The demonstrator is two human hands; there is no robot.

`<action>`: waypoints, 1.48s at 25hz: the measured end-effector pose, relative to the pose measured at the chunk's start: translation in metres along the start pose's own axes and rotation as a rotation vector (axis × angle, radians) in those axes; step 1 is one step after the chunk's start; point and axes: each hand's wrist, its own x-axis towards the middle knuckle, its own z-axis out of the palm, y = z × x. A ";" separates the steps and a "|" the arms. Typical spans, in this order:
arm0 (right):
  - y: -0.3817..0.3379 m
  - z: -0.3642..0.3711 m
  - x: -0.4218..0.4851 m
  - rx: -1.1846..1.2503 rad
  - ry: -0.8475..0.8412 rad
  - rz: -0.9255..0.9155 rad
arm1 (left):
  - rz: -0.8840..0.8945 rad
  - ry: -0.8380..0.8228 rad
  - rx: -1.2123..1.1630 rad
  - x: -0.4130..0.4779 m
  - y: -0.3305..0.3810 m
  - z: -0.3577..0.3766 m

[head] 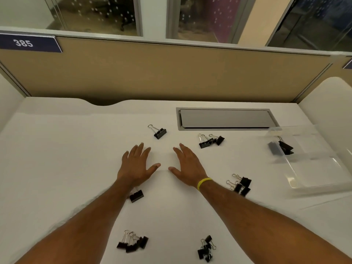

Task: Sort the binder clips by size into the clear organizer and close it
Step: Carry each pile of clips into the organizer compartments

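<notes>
The white desk (57,168) is carrying the clear organizer (314,168) at its right edge, with a few black clips lying inside. The left hand (136,166) and right hand (187,166) are resting flat mid-desk, fingers spread, grasping nothing. The binder clips (239,184) are lying scattered around them in small clusters.

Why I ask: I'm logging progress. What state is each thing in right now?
Left hand: open, fingers spread, holding nothing.
Right hand: open, fingers spread, holding nothing.
Organizer: seemingly open, a few clips inside.
Loose clips: scattered in small heaps on the table, unsorted.
Desk flap: shut, perhaps slightly ajar.
</notes>
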 end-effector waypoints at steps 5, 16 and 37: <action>-0.019 0.012 0.058 0.030 0.035 -0.022 | -0.001 0.110 -0.040 0.024 -0.020 0.002; -0.031 0.023 0.124 0.075 0.074 -0.039 | -0.003 0.156 -0.024 0.053 -0.035 0.015; 0.065 -0.033 -0.081 0.094 0.358 0.079 | 0.151 0.011 0.049 -0.032 0.098 0.005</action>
